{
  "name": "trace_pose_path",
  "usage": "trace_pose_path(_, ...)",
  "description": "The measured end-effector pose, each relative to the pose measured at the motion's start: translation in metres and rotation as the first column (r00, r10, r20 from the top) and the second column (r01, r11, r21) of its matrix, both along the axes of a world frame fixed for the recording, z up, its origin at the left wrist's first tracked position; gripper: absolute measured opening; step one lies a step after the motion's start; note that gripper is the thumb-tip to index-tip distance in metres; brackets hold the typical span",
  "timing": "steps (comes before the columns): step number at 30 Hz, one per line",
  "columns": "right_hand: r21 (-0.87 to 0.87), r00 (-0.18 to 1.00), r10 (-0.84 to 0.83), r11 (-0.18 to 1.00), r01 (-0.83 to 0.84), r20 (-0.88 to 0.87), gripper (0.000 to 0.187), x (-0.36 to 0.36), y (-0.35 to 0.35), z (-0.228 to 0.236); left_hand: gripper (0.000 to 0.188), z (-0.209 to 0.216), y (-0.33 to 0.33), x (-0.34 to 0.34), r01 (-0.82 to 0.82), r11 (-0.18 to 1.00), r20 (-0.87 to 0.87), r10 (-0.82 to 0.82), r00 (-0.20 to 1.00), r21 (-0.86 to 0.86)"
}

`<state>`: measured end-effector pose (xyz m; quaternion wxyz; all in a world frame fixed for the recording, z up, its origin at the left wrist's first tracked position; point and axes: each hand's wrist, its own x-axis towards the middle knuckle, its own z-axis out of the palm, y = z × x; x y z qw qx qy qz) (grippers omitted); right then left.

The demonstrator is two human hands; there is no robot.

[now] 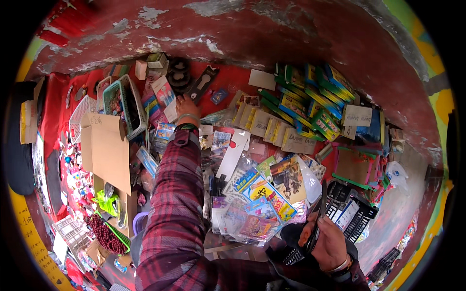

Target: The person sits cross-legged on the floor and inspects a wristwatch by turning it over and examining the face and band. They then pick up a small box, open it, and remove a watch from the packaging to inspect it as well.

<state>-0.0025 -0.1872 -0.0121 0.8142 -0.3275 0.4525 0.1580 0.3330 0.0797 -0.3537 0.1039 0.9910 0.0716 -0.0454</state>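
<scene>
I'm seeing the left hand (185,109) resting beside a pink-and-white packet (163,90), fingers part-curled, hold unclear; the right hand (330,242) is gripping a dark slim object (313,236). Plaid sleeve (177,194) is crossing close to loose packs (257,225), risking a snag.

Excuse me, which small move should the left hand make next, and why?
Perhaps the left hand should close gently on the long black piece: its near end lies close to that hand, while the right hand is occupied with a dark object.
</scene>
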Motion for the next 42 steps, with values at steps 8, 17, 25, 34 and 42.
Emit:
trace_pose_path(8, -0.027, 0.991, -0.079, 0.997, 0.077, -0.110, 0.023, 0.007, 0.001, -0.017, 0.060, -0.037, -0.003, 0.021, 0.050, 0.996, -0.024, -0.048, 0.999, 0.073)
trace_pose_path(17, -0.069, 0.999, -0.031, 0.997, 0.033, 0.039, 0.020, -0.021, 0.008, 0.006, 0.045, 0.021, -0.022, -0.030, -0.059, 0.680, -0.039, 0.044, 0.998, -0.730)
trace_pose_path(25, -0.107, 0.935, -0.125, 0.980, 0.168, 0.331, 0.017, -0.071, -0.007, 0.018, 0.061, 0.197, -0.113, -0.154, 0.031, 0.083, 0.004, -0.310, 0.951, -0.996)
trace_pose_path(34, -0.155, 0.677, -0.148, 0.918, 0.365, 0.721, 0.025, -0.101, -0.048, 0.055, 0.068, 0.335, -0.120, -0.318, -0.253, -0.161, -0.016, -0.815, 0.580, -0.954)
trace_pose_path(42, -0.385, 0.644, 0.282, 0.923, 0.022, 0.711, 0.051, -0.113, -0.025, 0.068, 0.065, 0.326, -0.070, -0.365, 0.075, 0.188, -0.062, -0.631, 0.773, -0.979)
